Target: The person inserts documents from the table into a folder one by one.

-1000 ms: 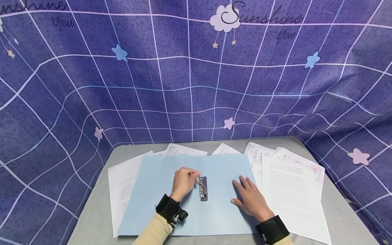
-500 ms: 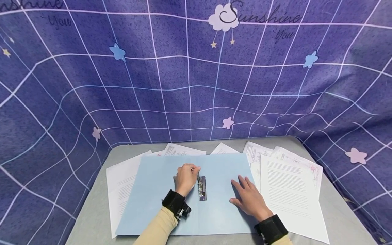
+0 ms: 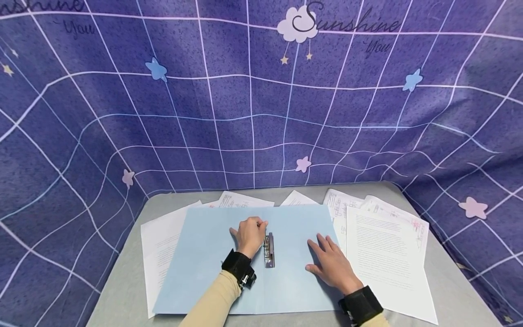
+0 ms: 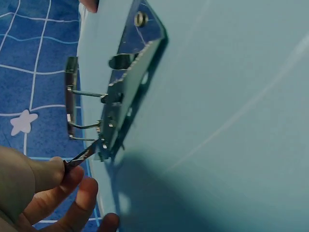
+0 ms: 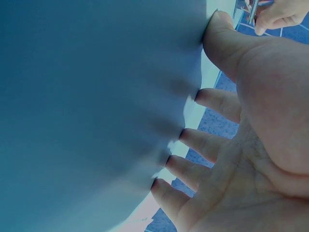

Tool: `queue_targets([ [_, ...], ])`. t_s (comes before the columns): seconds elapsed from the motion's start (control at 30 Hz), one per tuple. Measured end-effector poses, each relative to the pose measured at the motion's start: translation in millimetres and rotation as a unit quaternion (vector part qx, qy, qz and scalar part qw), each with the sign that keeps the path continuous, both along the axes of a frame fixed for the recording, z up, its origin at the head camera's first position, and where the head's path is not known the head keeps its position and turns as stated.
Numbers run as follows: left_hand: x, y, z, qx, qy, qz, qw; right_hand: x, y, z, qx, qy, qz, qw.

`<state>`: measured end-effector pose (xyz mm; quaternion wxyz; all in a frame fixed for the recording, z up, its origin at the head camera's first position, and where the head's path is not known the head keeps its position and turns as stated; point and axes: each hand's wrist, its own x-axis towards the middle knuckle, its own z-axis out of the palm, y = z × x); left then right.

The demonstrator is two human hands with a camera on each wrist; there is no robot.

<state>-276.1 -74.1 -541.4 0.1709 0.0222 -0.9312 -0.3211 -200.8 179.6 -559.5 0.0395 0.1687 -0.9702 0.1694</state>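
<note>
A light blue folder [image 3: 294, 290] lies spread flat on the grey table, with a metal lever clip [image 3: 268, 254] fixed near its middle. Thumb and fingers of my left hand [image 3: 250, 236] pinch the small lever [image 4: 82, 156] at the far end of that clip. In the left wrist view, the clip's bar [image 4: 71, 96] stands raised off its base plate [image 4: 140, 36] on thin wire arms. My right hand [image 3: 333, 268] rests on the folder's right half with fingers spread, its fingertips [image 5: 203, 96] touching the surface.
Printed sheets [image 3: 384, 254] lie to the right of the folder, partly overlapping. Another sheet [image 3: 161, 245] sticks out from under its left side, and more papers [image 3: 245, 200] show behind its far edge. A purple patterned cloth [image 3: 229, 104] hangs behind the grey table [image 3: 118, 281].
My left hand has shifted slightly away and to the right, the lever in its pinch swinging up with it. The clip's bar has lifted. My right hand stays in place.
</note>
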Motion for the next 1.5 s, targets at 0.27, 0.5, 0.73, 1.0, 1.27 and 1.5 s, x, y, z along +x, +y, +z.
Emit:
queue_targets([
  [0.27, -4.7, 2.1, -8.1, -0.013, -0.022, 0.011, 0.9996, -0.3, -0.9, -0.8, 0.000, -0.002, -0.002, 1.000],
  [0.5, -5.8, 5.2, -6.4, -0.021, -0.054, 0.022, 0.9981, -0.2, -0.9, -0.9, -0.003, 0.002, -0.004, 1.000],
  [0.73, -5.5, 4.8, -6.0, -0.019, -0.050, 0.016, 0.9985, 1.0, -1.3, 0.7, -0.006, 0.014, 0.002, 1.000],
  [1.0, -1.7, -6.0, -7.7, -0.010, -0.035, -0.040, 0.9985, 1.3, -1.1, 1.5, -0.003, 0.001, -0.006, 1.000],
  [1.27, 17.5, -26.7, -10.5, 0.021, -0.033, -0.093, 0.9949, 1.5, -1.3, 1.4, 0.001, 0.008, 0.001, 1.000],
  [1.5, 53.7, -41.4, -7.5, -0.006, -0.073, -0.163, 0.9840, 1.7, -1.0, 2.5, -0.002, 0.002, 0.001, 1.000],
])
